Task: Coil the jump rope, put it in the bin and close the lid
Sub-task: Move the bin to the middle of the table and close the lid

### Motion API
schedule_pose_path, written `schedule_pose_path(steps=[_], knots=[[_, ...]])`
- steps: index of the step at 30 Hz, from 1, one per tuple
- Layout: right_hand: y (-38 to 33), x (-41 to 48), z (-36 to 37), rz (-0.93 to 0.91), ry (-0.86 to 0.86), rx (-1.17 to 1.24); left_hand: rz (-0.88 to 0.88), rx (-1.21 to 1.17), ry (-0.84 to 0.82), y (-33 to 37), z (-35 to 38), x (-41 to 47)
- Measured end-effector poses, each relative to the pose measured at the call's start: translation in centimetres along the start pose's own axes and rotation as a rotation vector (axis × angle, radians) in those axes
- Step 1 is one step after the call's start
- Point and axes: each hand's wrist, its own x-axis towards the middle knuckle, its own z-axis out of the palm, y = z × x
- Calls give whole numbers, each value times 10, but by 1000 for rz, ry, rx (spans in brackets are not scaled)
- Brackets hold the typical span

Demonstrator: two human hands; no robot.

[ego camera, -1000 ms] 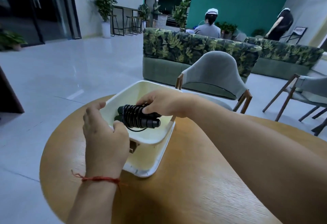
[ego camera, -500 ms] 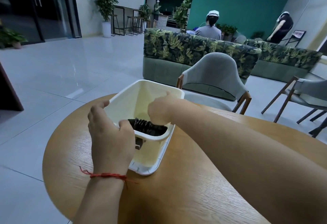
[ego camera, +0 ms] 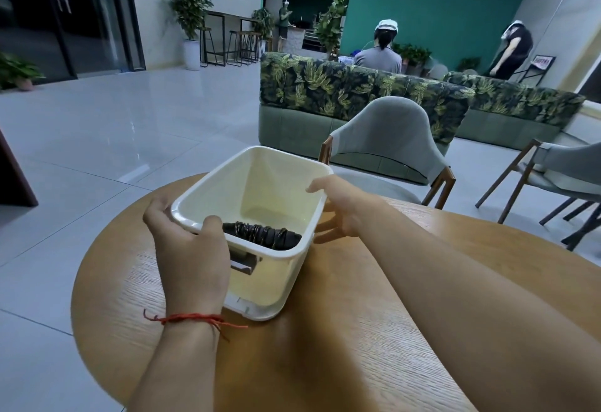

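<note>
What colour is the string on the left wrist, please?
Red, seen best in the head view: a thin string tied around the wrist.

Lounge or café lobby: leaf-print sofas, bar stools, potted plants, tiled floor.

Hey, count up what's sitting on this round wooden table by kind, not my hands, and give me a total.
Cream plastic bin: 1
Coiled black jump rope, lying inside the bin: 1
Total: 2
</note>
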Motion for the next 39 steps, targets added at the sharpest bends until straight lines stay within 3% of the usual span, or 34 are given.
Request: schedule_pose_path(steps=[11, 20, 25, 28, 35, 37, 39], knots=[[8, -34, -38, -39, 110, 295, 189, -188, -130, 7, 16, -15], [51, -116, -105, -54, 333, 591, 209, 80, -446, -4, 43, -55], [97, -151, -146, -14, 432, 750, -64, 13, -599, 4, 71, -86], [121, -160, -159, 2, 480, 821, -140, 27, -673, 14, 90, -99], [140, -195, -163, 45, 372, 904, -283, 20, -860, 13, 80, -94], [140, -205, -166, 43, 355, 867, -153, 287, -789, 1, 71, -85], [140, -215, -172, 29, 366, 842, 76, 836, -684, -23, 56, -70]])
